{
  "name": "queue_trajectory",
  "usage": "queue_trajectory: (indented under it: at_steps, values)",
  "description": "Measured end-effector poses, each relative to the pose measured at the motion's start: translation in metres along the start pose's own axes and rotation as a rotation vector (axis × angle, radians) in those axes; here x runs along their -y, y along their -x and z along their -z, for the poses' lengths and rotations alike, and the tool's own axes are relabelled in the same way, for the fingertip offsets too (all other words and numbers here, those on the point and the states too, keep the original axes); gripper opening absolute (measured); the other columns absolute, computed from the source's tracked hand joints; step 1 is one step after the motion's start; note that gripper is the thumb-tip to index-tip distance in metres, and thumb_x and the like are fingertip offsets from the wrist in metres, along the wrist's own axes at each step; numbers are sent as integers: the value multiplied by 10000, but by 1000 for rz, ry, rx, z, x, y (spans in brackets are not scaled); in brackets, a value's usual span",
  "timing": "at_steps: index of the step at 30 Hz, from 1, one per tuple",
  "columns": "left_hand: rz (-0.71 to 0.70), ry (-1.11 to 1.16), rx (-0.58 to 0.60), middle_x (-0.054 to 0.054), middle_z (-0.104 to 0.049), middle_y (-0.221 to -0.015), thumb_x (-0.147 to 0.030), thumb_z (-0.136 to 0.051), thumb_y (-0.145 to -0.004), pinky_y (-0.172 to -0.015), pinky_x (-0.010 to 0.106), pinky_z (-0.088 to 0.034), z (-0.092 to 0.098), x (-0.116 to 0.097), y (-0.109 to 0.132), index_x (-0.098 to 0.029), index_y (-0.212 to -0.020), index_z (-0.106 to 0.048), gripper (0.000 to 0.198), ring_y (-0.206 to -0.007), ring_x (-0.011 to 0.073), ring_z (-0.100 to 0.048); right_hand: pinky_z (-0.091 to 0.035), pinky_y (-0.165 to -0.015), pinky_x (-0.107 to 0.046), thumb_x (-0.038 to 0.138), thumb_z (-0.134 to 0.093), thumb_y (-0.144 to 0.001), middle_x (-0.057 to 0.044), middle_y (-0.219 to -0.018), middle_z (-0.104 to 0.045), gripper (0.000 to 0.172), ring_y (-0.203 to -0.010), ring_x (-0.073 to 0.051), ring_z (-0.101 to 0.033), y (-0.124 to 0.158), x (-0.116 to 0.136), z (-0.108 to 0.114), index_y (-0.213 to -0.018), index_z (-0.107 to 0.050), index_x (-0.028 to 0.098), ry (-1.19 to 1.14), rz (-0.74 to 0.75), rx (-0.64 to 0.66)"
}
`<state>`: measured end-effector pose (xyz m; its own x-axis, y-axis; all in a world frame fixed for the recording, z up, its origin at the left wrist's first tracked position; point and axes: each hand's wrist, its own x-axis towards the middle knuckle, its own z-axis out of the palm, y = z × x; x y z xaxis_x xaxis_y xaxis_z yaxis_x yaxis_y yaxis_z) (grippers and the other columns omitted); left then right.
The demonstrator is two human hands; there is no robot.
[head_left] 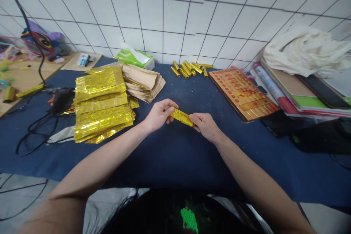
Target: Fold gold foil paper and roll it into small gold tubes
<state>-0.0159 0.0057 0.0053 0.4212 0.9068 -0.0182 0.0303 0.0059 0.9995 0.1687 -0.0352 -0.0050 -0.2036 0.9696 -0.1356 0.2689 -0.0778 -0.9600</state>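
Between my two hands is a narrow folded strip of gold foil paper (182, 117), held above the dark blue table cover. My left hand (161, 114) pinches its left end, and my right hand (204, 125) grips the right end between thumb and fingers. Left of my hands lies a fanned pile of gold foil sheets (101, 104). Beside it is a stack of brown paper sheets (142, 80), bent over at the top. Several small gold foil rolls (189, 68) sit in a heap near the wall.
An orange-gold printed packet (242, 93) lies at right, near notebooks (309, 97) topped by a white cloth bag (307, 49). A green tissue pack (135, 58) stands by the tiled wall. Black cables (33, 128) and a wooden board (24, 80) occupy the left.
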Motion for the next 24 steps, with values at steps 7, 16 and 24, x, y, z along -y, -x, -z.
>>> queue_trajectory:
  at_steps: [7,16,24]
  values:
    - [9,-181,20,-59,-487,-481,-193,-439,-823,-382,135,-360,0,3,0,-133,-916,-531,144,-388,49,-453,-290,-408,-205,548,-430,-815,39,-489,-466,411,-408,-66,-385,-1,-7,6,-635,-469,180,-13,31,-14]
    - [76,-366,192,-29,-540,-539,-303,-424,-827,-409,164,-380,-14,10,10,-159,-750,-514,187,-442,76,-511,-260,-438,-206,470,-414,-846,49,-508,-388,399,-461,-63,-341,5,-5,-9,-575,-411,178,271,66,140]
    - [-4,-382,46,-69,-477,-440,-259,-417,-822,-385,143,-290,-2,0,4,-162,-694,-483,174,-362,42,-385,-192,-412,-217,515,-425,-827,70,-465,-320,431,-415,-53,-262,1,-5,3,-552,-398,184,105,26,148]
